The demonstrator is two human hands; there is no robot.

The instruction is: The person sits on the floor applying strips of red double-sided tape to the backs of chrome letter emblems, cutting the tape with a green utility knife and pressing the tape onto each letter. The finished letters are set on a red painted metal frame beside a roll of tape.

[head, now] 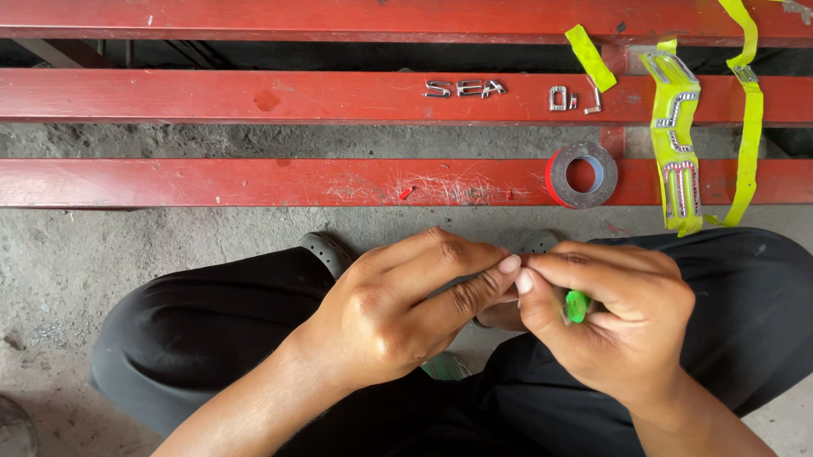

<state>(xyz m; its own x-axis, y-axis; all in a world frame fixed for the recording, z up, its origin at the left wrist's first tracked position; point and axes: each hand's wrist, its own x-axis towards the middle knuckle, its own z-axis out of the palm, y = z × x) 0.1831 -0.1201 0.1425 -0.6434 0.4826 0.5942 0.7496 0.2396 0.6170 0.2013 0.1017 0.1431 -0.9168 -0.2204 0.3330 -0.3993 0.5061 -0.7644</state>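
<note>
My left hand and my right hand meet fingertip to fingertip over my lap. They pinch a small item between thumbs and forefingers; it is mostly hidden. A bright green piece shows inside my right hand's curled fingers. My knees in black trousers frame the hands as I squat.
Red metal beams run across in front of me. On them lie chrome letter pieces, a roll of tape, and yellow-green tape strips carrying more chrome pieces. Bare concrete floor lies below.
</note>
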